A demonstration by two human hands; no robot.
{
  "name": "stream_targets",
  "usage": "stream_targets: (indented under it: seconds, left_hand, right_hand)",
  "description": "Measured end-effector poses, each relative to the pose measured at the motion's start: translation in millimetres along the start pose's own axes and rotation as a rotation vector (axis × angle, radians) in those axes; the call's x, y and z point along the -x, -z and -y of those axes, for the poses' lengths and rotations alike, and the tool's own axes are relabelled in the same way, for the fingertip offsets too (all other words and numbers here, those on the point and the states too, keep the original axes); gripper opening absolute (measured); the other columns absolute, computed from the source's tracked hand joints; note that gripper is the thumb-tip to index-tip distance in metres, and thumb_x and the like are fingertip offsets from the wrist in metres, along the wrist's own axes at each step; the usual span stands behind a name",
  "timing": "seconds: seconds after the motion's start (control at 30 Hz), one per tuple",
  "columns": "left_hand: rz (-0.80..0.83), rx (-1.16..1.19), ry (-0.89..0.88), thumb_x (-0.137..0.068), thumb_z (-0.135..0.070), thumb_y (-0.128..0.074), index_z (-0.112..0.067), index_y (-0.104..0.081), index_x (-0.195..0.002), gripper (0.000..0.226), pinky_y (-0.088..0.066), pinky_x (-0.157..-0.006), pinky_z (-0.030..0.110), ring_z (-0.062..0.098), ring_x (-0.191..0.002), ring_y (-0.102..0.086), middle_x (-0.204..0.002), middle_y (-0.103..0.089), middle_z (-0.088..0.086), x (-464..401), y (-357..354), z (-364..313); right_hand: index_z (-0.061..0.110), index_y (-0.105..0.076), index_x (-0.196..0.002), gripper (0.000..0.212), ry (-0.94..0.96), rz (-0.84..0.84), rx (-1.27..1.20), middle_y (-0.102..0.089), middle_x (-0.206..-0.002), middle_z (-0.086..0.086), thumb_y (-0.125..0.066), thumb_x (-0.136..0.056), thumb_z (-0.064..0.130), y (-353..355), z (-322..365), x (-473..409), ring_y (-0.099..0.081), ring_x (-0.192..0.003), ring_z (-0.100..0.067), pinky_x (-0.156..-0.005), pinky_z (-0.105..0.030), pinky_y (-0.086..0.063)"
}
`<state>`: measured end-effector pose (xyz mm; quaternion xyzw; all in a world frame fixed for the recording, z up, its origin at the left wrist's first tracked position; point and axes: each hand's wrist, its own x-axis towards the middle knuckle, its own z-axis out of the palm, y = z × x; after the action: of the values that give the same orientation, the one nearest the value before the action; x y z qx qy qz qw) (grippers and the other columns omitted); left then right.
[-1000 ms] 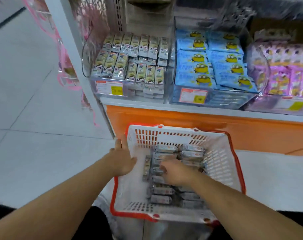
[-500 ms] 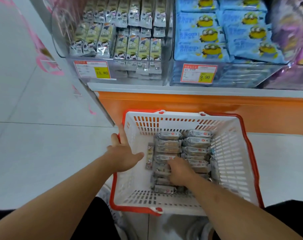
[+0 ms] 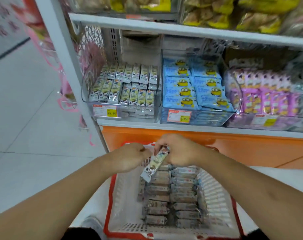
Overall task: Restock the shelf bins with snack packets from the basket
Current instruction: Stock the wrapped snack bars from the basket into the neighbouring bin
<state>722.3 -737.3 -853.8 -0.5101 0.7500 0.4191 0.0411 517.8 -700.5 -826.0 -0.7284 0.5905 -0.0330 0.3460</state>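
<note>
Floor [image 3: 25, 135]: pale tiles on the left, beside the white upright of the shelf [image 3: 164, 123].
Left bin [image 3: 123, 94]: clear, on the lowest shelf board, holding rows of narrow grey-and-cream snack packets standing on end; a price tag sits on its front.
Left hand [image 3: 129, 156]: raised above the basket's far rim, fingers curled in toward the held packet; whether they touch it I cannot tell, as the picture is blurred there.
Held packet [image 3: 156, 161]: a long narrow snack packet, tilted, upper end in the right hand, lower end hanging free over the basket.
Right hand [image 3: 180, 151]: just beside the left hand, fingers curled round the packet's upper end, gripping it.
Basket [image 3: 119, 196]: white with a red rim, below the shelf and between the forearms; two rows of packets [image 3: 171, 196] lie flat inside it.
Middle bin [image 3: 195, 87]: blue packets with a yellow cartoon figure.
Right bin [image 3: 265, 94]: purple packets, blurred.
Upper shelf: yellow bags [image 3: 234, 16], blurred.
</note>
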Motion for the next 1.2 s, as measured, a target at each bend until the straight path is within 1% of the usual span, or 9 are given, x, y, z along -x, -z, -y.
stream_targets:
  seconds: [0.13,0.23,0.33,0.47,0.7,0.77,0.9,1.07,1.2]
  left_hand:
    - [0.129,0.216,-0.193,-0.084,-0.064,-0.070,-0.025,-0.075,-0.105,0.045,-0.058,-0.094,0.050,0.022,-0.099,-0.072,-0.100,-0.077,0.000,40.6,43.2,-35.1]
    - [0.137,0.478,-0.214,-0.094,-0.032,-0.074,-0.012,-0.075,-0.106,0.023,-0.059,-0.074,0.029,0.014,-0.085,-0.071,-0.090,-0.075,-0.005,57.1,58.3,-44.0]
    - [0.023,0.687,-0.180,-0.093,-0.024,-0.076,-0.005,-0.072,-0.099,0.021,-0.057,-0.072,0.025,0.012,-0.078,-0.063,-0.080,-0.064,0.002,64.4,65.5,-47.1]
    - [-0.080,0.831,-0.151,-0.092,-0.024,-0.077,0.001,-0.072,-0.102,0.028,-0.059,-0.074,0.028,0.019,-0.082,-0.062,-0.085,-0.059,0.012,67.8,72.7,-44.3]
    - [-0.098,0.830,-0.123,-0.095,-0.025,-0.073,0.002,-0.070,-0.098,0.027,-0.061,-0.074,0.029,0.018,-0.075,-0.064,-0.080,-0.059,0.011,68.3,85.2,-38.4]
    - [-0.193,0.694,-0.125,-0.099,-0.033,-0.067,-0.010,-0.073,-0.103,0.024,-0.062,-0.080,0.036,0.019,-0.085,-0.072,-0.089,-0.073,0.006,64.6,94.8,-35.5]
    - [-0.642,-0.144,-0.227,-0.103,-0.043,-0.051,-0.029,-0.060,-0.132,0.033,-0.049,-0.104,0.036,0.011,-0.120,-0.058,-0.129,-0.061,-0.012,50.7,119.9,-6.6]
    - [-0.297,-0.458,0.009,-0.102,-0.066,-0.023,-0.034,-0.002,-0.164,0.072,-0.009,-0.128,0.049,0.023,-0.159,0.004,-0.172,0.002,-0.002,44.4,132.6,20.4]
    - [-0.223,-0.494,0.040,-0.101,-0.069,-0.022,-0.035,0.009,-0.162,0.077,-0.002,-0.128,0.049,0.021,-0.157,0.016,-0.172,0.010,-0.003,50.4,135.3,16.2]
  right_hand:
    - [0.032,-0.077,-0.102,0.033,0.149,-0.115,-0.004,-0.057,-0.116,0.008,-0.088,-0.079,0.011,51.8,33.3,30.6,-0.057,-0.108,-0.008,-0.095,-0.032,-0.049]
    - [0.039,-0.072,-0.117,0.040,0.210,-0.268,-0.011,-0.045,-0.133,0.017,-0.083,-0.087,0.014,56.4,40.2,39.8,-0.045,-0.127,0.000,-0.105,-0.021,-0.040]
    - [0.040,-0.054,-0.140,0.052,0.211,-0.407,-0.042,-0.036,-0.143,0.021,-0.071,-0.096,0.019,54.6,50.0,39.1,-0.033,-0.141,-0.003,-0.118,-0.032,-0.033]
    - [0.045,-0.043,-0.146,0.067,0.203,-0.368,-0.040,-0.031,-0.150,0.030,-0.076,-0.089,0.051,50.8,67.0,39.9,-0.029,-0.143,0.007,-0.118,-0.026,-0.031]
    - [0.050,-0.040,-0.143,0.073,0.179,-0.399,-0.042,-0.030,-0.147,0.039,-0.083,-0.084,0.049,44.0,78.8,24.0,-0.033,-0.136,0.012,-0.113,-0.023,-0.034]
    - [0.051,-0.042,-0.141,0.072,0.158,-0.438,-0.076,-0.034,-0.141,0.040,-0.084,-0.083,0.049,48.6,84.2,18.3,-0.035,-0.129,0.017,-0.104,-0.015,-0.033]
    - [0.044,-0.045,-0.142,0.072,0.116,-0.530,-0.099,-0.044,-0.137,0.028,-0.085,-0.082,0.047,70.9,98.2,-17.5,-0.045,-0.121,0.005,-0.100,-0.022,-0.042]
    - [0.029,-0.043,-0.149,0.078,0.060,-0.451,-0.024,-0.044,-0.152,0.006,-0.083,-0.085,0.047,97.2,107.3,-95.1,-0.046,-0.137,-0.015,-0.106,-0.030,-0.041]
    - [0.028,-0.040,-0.152,0.085,-0.017,-0.349,0.011,-0.043,-0.157,0.002,-0.087,-0.082,0.043,94.9,101.0,-142.0,-0.041,-0.144,-0.022,-0.112,-0.038,-0.042]
